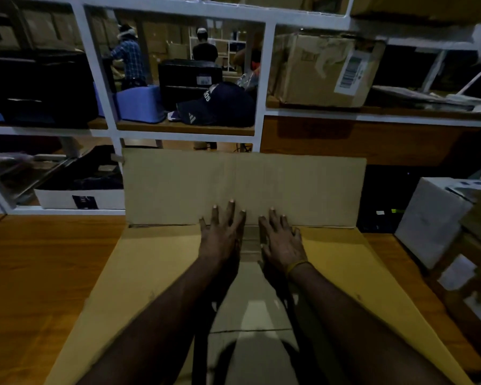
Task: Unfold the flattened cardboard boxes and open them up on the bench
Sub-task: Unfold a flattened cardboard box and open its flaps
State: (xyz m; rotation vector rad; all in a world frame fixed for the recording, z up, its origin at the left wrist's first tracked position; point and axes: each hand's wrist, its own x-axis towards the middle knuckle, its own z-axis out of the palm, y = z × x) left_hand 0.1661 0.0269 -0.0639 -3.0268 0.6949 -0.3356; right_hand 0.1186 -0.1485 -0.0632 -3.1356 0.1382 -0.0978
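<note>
A brown wooden bench (pixel 39 273) holds a big flat tan cardboard box (pixel 156 259). A white box (pixel 428 218) sits at its right side.

We find a stockroom or packing area, white shelving (pixel 261 79) loaded with a labelled carton (pixel 317 70), dark cases, wooden surface (pixel 39 273), workers behind among stacked boxes

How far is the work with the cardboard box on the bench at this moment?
Done: one large brown cardboard box lies on the wooden bench, its far flap raised upright. In hand: the left hand and the right hand press flat, fingers spread, near the flap's fold. Left: the box does not yet look fully opened into shape; the side panels still slope. No other flattened boxes are clearly visible.
</note>
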